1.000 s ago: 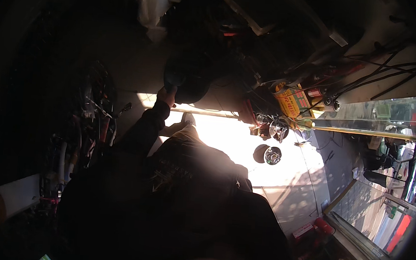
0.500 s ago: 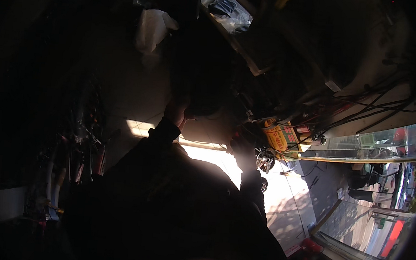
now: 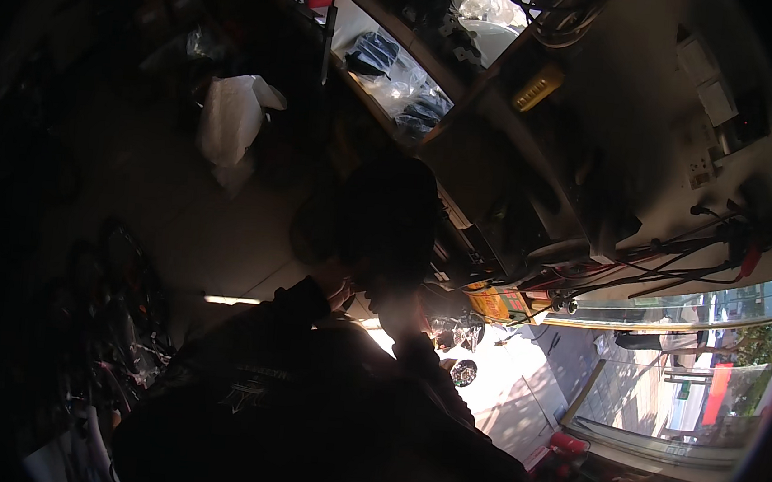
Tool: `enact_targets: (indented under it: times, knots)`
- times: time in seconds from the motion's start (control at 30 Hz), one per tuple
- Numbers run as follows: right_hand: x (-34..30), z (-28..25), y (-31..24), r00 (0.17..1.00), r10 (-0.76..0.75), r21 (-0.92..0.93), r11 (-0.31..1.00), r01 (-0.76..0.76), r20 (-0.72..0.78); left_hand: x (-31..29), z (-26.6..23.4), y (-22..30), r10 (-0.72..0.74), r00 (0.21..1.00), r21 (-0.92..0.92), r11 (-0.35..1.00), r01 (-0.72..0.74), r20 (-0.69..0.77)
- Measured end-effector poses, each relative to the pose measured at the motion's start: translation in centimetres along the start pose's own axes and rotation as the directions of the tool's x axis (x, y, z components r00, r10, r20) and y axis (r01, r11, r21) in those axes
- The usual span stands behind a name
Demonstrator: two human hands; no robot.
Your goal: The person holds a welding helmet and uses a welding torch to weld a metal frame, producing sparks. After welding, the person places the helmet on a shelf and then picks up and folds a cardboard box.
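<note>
Found coloured printing on a yellow box [image 3: 493, 304], partly hidden and too small to read. Observed pale lettering and a pale figure across the dark garment [image 3: 251, 395], too dim to make out. Noted a small green panel [image 3: 684, 390] at far right, too distant for reading. Recorded no legible wording.

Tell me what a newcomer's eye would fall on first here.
Probably the sunlit floor, glaring right of centre in the lower half. Next, perhaps, the pale crumpled bag-like thing at upper left. Near the middle, the left hand and right hand are close to a bulky dark object, its details lost in shadow.
</note>
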State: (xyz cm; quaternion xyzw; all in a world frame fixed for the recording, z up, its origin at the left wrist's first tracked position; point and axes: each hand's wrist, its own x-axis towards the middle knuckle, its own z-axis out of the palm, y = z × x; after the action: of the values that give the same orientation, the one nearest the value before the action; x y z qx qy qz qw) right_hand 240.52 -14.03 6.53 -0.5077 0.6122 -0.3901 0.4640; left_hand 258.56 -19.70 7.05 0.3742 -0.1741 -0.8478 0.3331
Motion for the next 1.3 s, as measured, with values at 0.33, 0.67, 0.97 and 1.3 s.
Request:
enact_targets:
  times: [0.33, 0.67, 0.97, 1.3]
  knots:
    - [16.2, -1.8, -8.5, 0.888, -0.441, -0.425, 0.834, 0.353, -0.128, 3.9, -10.0, 15.9, 0.149, 0.967, 0.065, 0.988, -0.138, -0.205]
    - [26.1, -1.6, -16.4, 0.947, -0.054, -0.482, 0.869, -0.112, -0.317, 29.7, -7.1, 42.4, 0.532, 0.845, 0.584, 0.703, -0.405, -0.055]
    - [20.5, 14.4, -18.4, 0.662, 0.339, -0.201, 0.775, -0.599, -0.668, 46.9, 19.9, 56.9, 0.614, 0.498, 0.789, -0.433, -0.436, 0.612]
    - [19.6, 17.0, -17.1, 0.677, 0.218, -0.173, 0.871, -0.46, -0.703, 49.0, 9.7, 61.0, 0.713, 0.234, 0.217, 0.118, -0.969, 0.66]
